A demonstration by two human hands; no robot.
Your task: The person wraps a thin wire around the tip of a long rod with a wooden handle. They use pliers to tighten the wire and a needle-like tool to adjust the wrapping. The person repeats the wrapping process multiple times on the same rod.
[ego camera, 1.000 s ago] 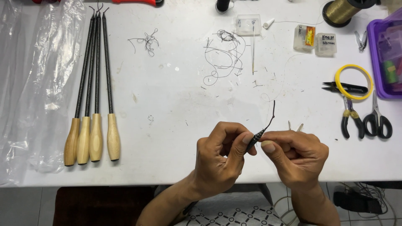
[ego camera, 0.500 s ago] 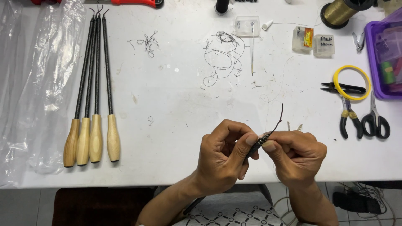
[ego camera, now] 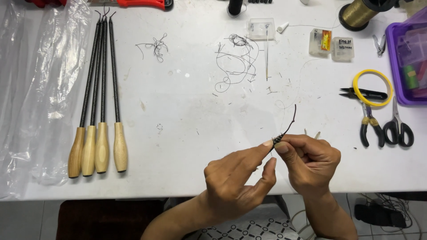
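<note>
My right hand (ego camera: pixel 309 162) pinches the lower end of a thin dark rod (ego camera: pixel 290 123) that points up and away over the white table (ego camera: pixel 187 111). The rod's gripped end looks wrapped with dark thread. My left hand (ego camera: pixel 238 180) sits just left of it, forefinger and thumb stretched out; the forefinger tip touches the wrapped end. A fine pale thread (ego camera: pixel 284 104) loops on the table behind the rod. Both hands hover at the table's near edge.
Several black rods with wooden handles (ego camera: pixel 98 146) lie at the left beside clear plastic sheeting (ego camera: pixel 31 89). Loose dark thread (ego camera: pixel 238 62) lies mid-table. At the right are pliers (ego camera: pixel 368 126), scissors (ego camera: pixel 398 126), black snips (ego camera: pixel 362 94), a yellow ring (ego camera: pixel 372 87), a purple box (ego camera: pixel 407 58) and a gold spool (ego camera: pixel 356 13).
My left hand has loosened from a closed pinch on the rod to stretched fingers, with only the forefinger tip at it. The rod's free end has swung slightly.
</note>
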